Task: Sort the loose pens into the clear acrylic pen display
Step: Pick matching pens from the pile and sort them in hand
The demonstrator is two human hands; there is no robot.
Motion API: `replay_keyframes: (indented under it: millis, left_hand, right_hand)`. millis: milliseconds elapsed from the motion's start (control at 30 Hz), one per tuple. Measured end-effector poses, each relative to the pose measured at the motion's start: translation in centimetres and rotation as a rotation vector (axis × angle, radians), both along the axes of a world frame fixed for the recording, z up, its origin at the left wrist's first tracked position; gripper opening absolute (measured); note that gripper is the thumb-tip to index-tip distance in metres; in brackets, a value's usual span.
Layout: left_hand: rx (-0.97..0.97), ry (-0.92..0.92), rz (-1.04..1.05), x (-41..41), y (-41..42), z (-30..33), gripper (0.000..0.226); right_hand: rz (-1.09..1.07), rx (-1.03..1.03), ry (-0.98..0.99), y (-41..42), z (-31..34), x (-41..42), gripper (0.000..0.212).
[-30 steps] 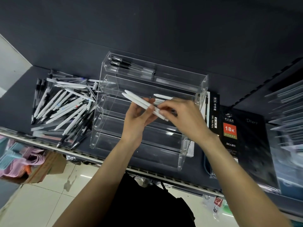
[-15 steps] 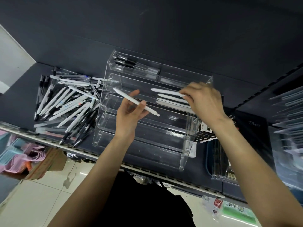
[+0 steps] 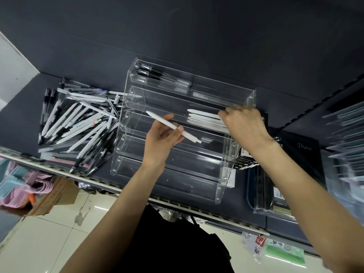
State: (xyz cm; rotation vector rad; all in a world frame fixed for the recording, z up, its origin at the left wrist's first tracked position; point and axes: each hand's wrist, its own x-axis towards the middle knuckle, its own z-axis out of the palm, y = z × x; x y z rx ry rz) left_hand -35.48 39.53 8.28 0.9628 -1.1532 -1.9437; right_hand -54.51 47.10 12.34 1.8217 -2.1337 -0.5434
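On a dark shelf (image 3: 23,117) against a dark back wall, the clear acrylic pen display (image 3: 177,138) stands beside loose pens (image 3: 78,127). Left hand (image 3: 159,142) pinches a white pen (image 3: 173,127); right hand (image 3: 244,125) grips white pens (image 3: 204,119) in a middle tier. Pale floor tiles (image 3: 49,239) lie below.

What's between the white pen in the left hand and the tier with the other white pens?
Only the right hand, at that tier's right end on the stacked white pens. Left of them the tier is open; white pen hovers in front.
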Motion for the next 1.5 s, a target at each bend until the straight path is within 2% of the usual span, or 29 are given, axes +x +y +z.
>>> replay_keyframes:
  millis: [67,133,267,400,433,600,667,800,867,967,1067,1133,1267,1500]
  left_hand:
    - [0.004,0.004,0.000,-0.2,0.2,0.1,0.036]
    - [0.005,0.003,0.003,-0.4,0.2,0.3,0.037]
    - [-0.008,0.020,0.005,-1.1,-0.1,0.9,0.033]
    - [-0.047,0.023,0.011,-2.5,-0.2,1.7,0.030]
    - [-0.065,0.017,0.008,-3.0,-0.2,1.9,0.029]
    - [-0.168,-0.047,-0.043,-4.8,0.0,2.4,0.027]
    - [-0.295,-0.169,-0.057,-4.7,-0.8,2.2,0.029]
    - [-0.858,-0.595,0.077,-2.6,-3.7,0.6,0.024]
    - [-1.128,-0.684,0.070,-2.1,-4.6,-0.1,0.016]
    - [-1.341,-0.776,-0.015,-2.9,-4.5,-0.4,0.013]
    - [-1.395,-0.824,-0.107,-3.9,-4.3,-0.8,0.024]
    - [-1.396,-0.846,-0.177,-4.4,-4.3,-1.1,0.033]
    - [-1.398,-0.871,-0.264,-4.9,-4.1,-1.4,0.033]
    - [-1.371,-0.811,-0.294,-5.2,-3.8,-1.4,0.047]
  right_hand:
    - [0.006,0.041,0.020,0.3,0.5,0.5,0.023]
    - [-0.031,0.063,-0.047,0.5,0.7,0.5,0.025]
    - [-0.061,-0.100,-0.177,1.2,0.3,-0.1,0.031]
    - [-0.057,-0.460,-0.880,2.1,1.1,1.3,0.021]
    - [-0.045,-0.478,-0.941,2.0,1.3,1.8,0.021]
    - [-0.032,-0.544,-0.774,1.8,0.8,2.0,0.014]
    - [-0.033,-0.555,-0.694,1.9,0.8,1.5,0.012]
    - [-0.050,-0.548,-0.432,2.3,0.6,-0.1,0.010]
    - [-0.049,-0.512,-0.332,2.1,0.3,-0.7,0.012]
    - [-0.055,-0.402,-0.220,1.3,-0.4,-0.9,0.018]
    - [-0.082,-0.250,-0.115,0.7,-0.9,-0.7,0.031]
    - [-0.071,-0.240,-0.075,0.7,-0.7,-0.7,0.035]
    - [0.024,-0.279,-0.111,0.9,-0.9,-0.9,0.032]
    - [0.000,-0.155,-0.090,0.6,-1.2,-0.9,0.027]
